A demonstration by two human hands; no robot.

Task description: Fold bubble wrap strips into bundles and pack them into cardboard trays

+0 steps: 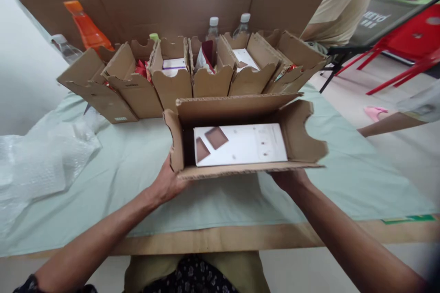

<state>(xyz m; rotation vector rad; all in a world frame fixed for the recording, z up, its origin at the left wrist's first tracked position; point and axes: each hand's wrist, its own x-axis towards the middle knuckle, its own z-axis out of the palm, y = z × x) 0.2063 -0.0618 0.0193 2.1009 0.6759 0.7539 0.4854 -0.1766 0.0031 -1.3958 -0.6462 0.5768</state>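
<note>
While the left hand grips an open cardboard box by its left end and the right hand holds its near side, a white carton lies inside, above the table. Beyond, cardboard bins contain red packets, a purple-striped box and a maroon-and-white packet.

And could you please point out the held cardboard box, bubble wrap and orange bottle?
Held cardboard box (298, 132): head view, right end wall.
Bubble wrap (44, 158): head view, crumpled middle.
Orange bottle (90, 31): head view, slanted body.
</note>
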